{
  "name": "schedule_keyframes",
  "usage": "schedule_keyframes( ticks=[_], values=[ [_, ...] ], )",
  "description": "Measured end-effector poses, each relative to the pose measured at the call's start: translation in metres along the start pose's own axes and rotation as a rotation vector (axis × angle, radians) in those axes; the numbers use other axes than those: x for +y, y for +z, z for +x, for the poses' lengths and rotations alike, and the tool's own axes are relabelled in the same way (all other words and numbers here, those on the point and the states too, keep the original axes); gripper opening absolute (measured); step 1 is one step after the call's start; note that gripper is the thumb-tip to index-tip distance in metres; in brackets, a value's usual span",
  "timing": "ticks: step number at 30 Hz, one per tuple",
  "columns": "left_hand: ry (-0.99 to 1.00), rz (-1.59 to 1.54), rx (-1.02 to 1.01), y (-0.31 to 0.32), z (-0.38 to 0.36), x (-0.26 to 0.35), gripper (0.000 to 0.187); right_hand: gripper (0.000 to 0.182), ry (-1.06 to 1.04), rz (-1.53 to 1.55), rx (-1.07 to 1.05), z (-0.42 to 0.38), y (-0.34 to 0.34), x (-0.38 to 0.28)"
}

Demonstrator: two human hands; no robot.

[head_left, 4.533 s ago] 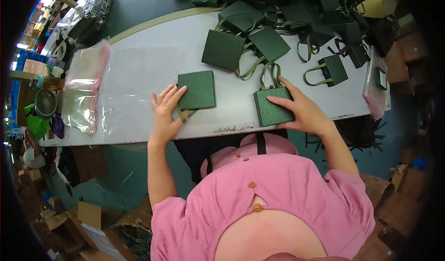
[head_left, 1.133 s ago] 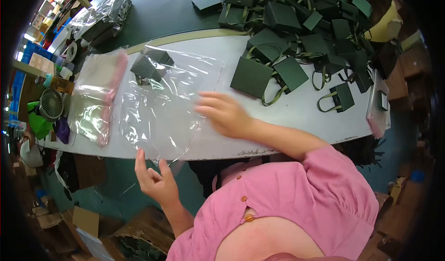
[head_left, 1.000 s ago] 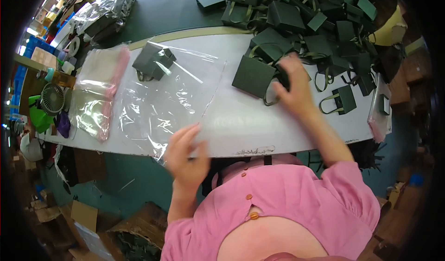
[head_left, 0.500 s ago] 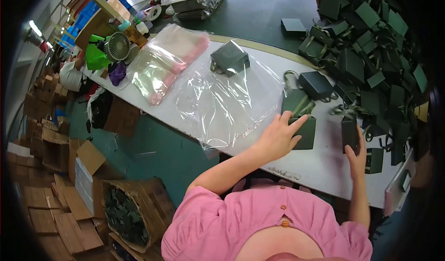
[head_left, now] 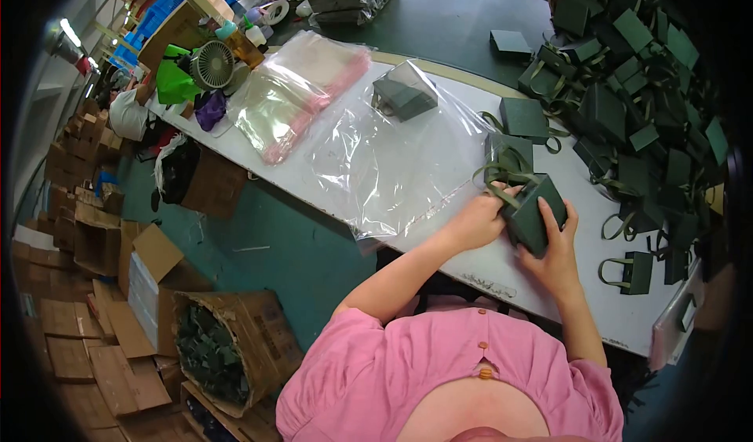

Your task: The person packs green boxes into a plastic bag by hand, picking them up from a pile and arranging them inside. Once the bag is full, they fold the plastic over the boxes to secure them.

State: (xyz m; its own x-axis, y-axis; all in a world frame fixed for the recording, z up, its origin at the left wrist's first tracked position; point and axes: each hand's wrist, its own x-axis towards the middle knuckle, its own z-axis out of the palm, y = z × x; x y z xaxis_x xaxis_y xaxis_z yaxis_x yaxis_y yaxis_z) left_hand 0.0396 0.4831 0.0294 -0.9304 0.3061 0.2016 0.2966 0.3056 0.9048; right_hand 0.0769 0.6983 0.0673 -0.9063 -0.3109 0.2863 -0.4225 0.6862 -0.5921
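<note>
A dark green box (head_left: pixel 536 216) with a ribbon handle is held between my two hands near the table's front edge. My right hand (head_left: pixel 555 246) wraps its right side, thumb below and fingers on top. At its left end, my left hand (head_left: pixel 480 221) has its fingers closed by the ribbon (head_left: pixel 502 193). Just beyond lie another green box (head_left: pixel 510 153) and a darker one (head_left: pixel 524 118). To the left, a clear plastic bag (head_left: pixel 376 175) is spread flat, with a green box (head_left: pixel 405 97) in or under its far part.
A large heap of green boxes (head_left: pixel 604 112) fills the right side. A small box (head_left: pixel 637 272) stands near the right front. Stacked clear bags (head_left: pixel 302 89), a fan (head_left: pixel 212 65) and bottles are at the left. Cartons (head_left: pixel 235 348) stand on the floor.
My right hand has brought a green box leftward and my left hand has met it at the ribbon. The darker box beyond has shifted. The view has moved slightly.
</note>
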Motion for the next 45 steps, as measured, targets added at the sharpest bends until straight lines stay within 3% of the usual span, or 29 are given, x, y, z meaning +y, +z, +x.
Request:
schedule_keyframes(
  ticks=[4, 8, 11, 12, 14, 15, 16, 17, 18, 19, 20, 23, 24, 27, 29, 31, 33, 36, 37, 38, 41, 43, 45],
  values=[
    [-0.263, -0.313, -0.043, 0.036, 0.032, -0.038, 0.044, 0.098, 0.137, -0.066, 0.098, 0.002, 0.003, -0.001],
    [-0.275, -0.656, -0.067, 0.067, 0.043, -0.041, 0.034, 0.100, 0.165, -0.159, 0.051, 0.005, -0.020, 0.009],
    [-0.048, 0.086, -0.142, 0.053, 0.033, -0.011, 0.035, 0.100, 0.160, -0.192, 0.021, -0.005, -0.032, 0.020],
    [0.019, -0.063, -0.082, 0.038, 0.015, 0.012, 0.033, 0.099, 0.167, -0.190, 0.017, -0.013, -0.034, 0.029],
    [0.164, -0.001, 0.037, -0.009, -0.019, 0.053, 0.023, 0.097, 0.166, -0.234, -0.022, -0.025, -0.049, 0.039],
    [0.256, 0.083, 0.187, -0.029, -0.034, 0.056, 0.016, 0.095, 0.183, -0.212, -0.053, -0.027, -0.056, 0.039],
    [0.325, 0.305, 0.333, -0.052, -0.046, 0.056, 0.027, 0.094, 0.203, -0.186, -0.081, -0.028, -0.060, 0.037],
    [0.297, 0.541, 0.396, -0.074, -0.062, 0.044, 0.045, 0.093, 0.214, -0.159, -0.104, -0.026, -0.063, 0.034],
    [0.177, 0.884, 0.392, -0.094, -0.072, 0.048, 0.073, 0.087, 0.263, -0.087, -0.116, -0.021, -0.069, 0.028],
    [-0.007, 1.031, 0.346, -0.108, -0.083, 0.039, 0.091, 0.086, 0.228, -0.099, -0.122, -0.013, -0.079, 0.019],
    [-0.167, 1.078, 0.334, -0.117, -0.091, 0.028, 0.096, 0.085, 0.190, -0.105, -0.130, -0.001, -0.091, 0.006],
    [-0.052, 1.043, 0.544, -0.131, -0.106, 0.011, 0.093, 0.080, -0.082, -0.383, -0.258, 0.038, -0.127, -0.049],
    [-0.060, 1.198, 0.598, -0.134, -0.102, 0.020, 0.086, 0.079, -0.198, -0.521, -0.318, 0.050, -0.128, -0.066],
    [-0.193, 0.773, 0.654, -0.154, -0.098, 0.007, 0.071, 0.081, -0.410, -0.405, -0.572, 0.087, -0.092, -0.106],
    [-0.107, 0.825, 0.709, -0.161, -0.097, 0.006, 0.054, 0.081, -0.480, -0.357, -0.756, 0.116, -0.031, -0.123],
    [-0.019, 0.912, 0.787, -0.162, -0.096, 0.008, 0.042, 0.074, -0.476, -0.141, -0.592, 0.139, 0.050, -0.123],
    [0.073, 1.034, 0.890, -0.156, -0.098, 0.015, 0.035, 0.077, -0.296, -0.010, -0.523, 0.173, 0.116, -0.131],
    [-0.207, 1.072, 1.019, -0.150, -0.120, -0.008, 0.039, 0.079, -0.421, 0.098, -0.029, 0.192, 0.200, -0.117],
    [-0.314, 1.044, 1.040, -0.149, -0.130, -0.020, 0.040, 0.079, -0.410, 0.107, 0.005, 0.193, 0.208, -0.123],
    [-0.412, 0.602, 1.031, -0.152, -0.140, -0.028, 0.037, 0.079, -0.396, 0.114, 0.041, 0.193, 0.214, -0.129],
    [-0.107, 0.642, 0.994, -0.143, -0.159, -0.059, 0.034, 0.079, -0.286, 0.028, 0.083, 0.201, 0.233, -0.143],
    [-0.106, 0.555, 0.983, -0.134, -0.160, -0.047, 0.032, 0.079, -0.138, -0.049, -0.058, 0.211, 0.231, -0.150],
    [-0.152, 0.518, 0.956, -0.136, -0.160, -0.036, 0.031, 0.081, -0.103, -0.079, -0.056, 0.214, 0.234, -0.152]
  ],
)
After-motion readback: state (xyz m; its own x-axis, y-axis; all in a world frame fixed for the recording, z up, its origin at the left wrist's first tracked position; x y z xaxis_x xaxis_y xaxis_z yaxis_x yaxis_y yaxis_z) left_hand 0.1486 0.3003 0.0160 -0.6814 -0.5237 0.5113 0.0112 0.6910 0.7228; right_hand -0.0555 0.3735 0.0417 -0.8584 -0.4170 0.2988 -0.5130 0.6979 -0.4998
